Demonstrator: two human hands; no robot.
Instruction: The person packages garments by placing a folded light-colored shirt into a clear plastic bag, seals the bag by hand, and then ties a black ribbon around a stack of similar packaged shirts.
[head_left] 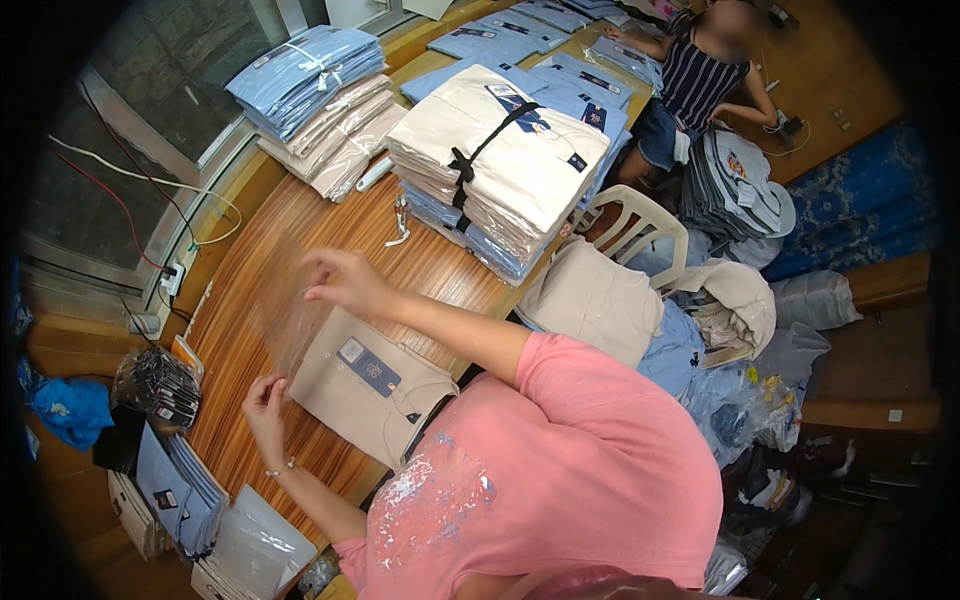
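A folded beige garment (pixel 345 410) with a dark blue tag (pixel 367 367) lies on the table right in front of me. Beyond its far end a clear plastic bag (pixel 283 305) is held up, thin and hard to make out. My left hand (pixel 265 410) has its fingers pinched on the bag's edge, close to the garment's far left corner. Higher up, my right hand (pixel 345 282) is closed at the fingertips on the bag's other side. Whether the garment's end is inside the bag or just touching it, I cannot tell.
Tied stacks of beige and blue folded garments (pixel 500 150) stand on the wooden table (pixel 230 350), another bundle (pixel 310 80) by the window. A white chair (pixel 640 230) holding clothes is at right. A co-worker (pixel 705 70) is at the far end. Bagged garments (pixel 180 485) are at lower left.
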